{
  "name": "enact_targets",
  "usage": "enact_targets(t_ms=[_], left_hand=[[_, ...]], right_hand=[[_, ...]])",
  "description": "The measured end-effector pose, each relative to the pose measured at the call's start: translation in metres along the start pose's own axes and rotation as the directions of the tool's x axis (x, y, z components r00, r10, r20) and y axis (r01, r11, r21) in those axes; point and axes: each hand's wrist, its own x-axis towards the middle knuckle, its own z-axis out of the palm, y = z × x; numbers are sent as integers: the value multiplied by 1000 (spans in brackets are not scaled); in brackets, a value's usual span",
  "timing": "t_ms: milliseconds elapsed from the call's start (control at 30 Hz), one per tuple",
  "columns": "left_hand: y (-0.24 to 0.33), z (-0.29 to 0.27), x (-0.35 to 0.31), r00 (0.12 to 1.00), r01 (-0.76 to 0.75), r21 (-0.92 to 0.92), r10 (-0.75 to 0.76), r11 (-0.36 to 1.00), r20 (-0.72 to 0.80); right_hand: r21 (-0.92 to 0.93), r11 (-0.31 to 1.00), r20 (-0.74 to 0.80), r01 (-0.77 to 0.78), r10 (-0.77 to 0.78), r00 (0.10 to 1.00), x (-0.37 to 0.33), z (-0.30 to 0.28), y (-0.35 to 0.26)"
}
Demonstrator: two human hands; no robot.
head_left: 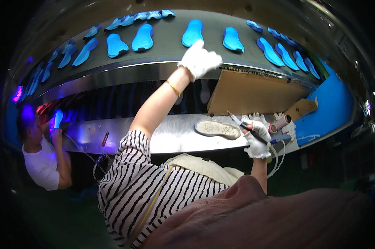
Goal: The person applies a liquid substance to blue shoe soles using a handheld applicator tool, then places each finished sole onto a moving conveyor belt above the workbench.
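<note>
My left hand (200,61), in a white glove, reaches over the front edge of the dark conveyor belt. Its fingers are curled in, with a digit on the near end of a bright blue shoe sole (192,32) lying there. My right hand (257,137), in a fingertip-cut white glove, is closed around a slim tool (241,123) with a dark handle and a pointed metal tip. The tip points away to the left. Beside it, a pale beige shoe sole (217,129) lies on the metal bench (171,135).
More blue soles (142,37) lie along the belt (166,50). A cardboard sheet (254,93) leans behind the bench. A thread spool (282,122) and loose gloves stand at the right. Left, a small red-handled tool (105,139) lies near a co-worker (44,153) holding a sole.
</note>
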Motion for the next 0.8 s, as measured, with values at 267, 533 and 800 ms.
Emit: enact_targets(t_ms=[267,533,800], left_hand=[[80,-111,-72,942,82,908,265,410,-204],[62,-261,-159,643,720,693,-416,41,-643],[50,-220,-141,978,30,944,185,328,-95]], right_hand=[[104,983,-7,-151,152,988,8,20,17],[48,959,70,-281,277,958,12,62,20],[106,919,79,-381,374,924,14,108,10]])
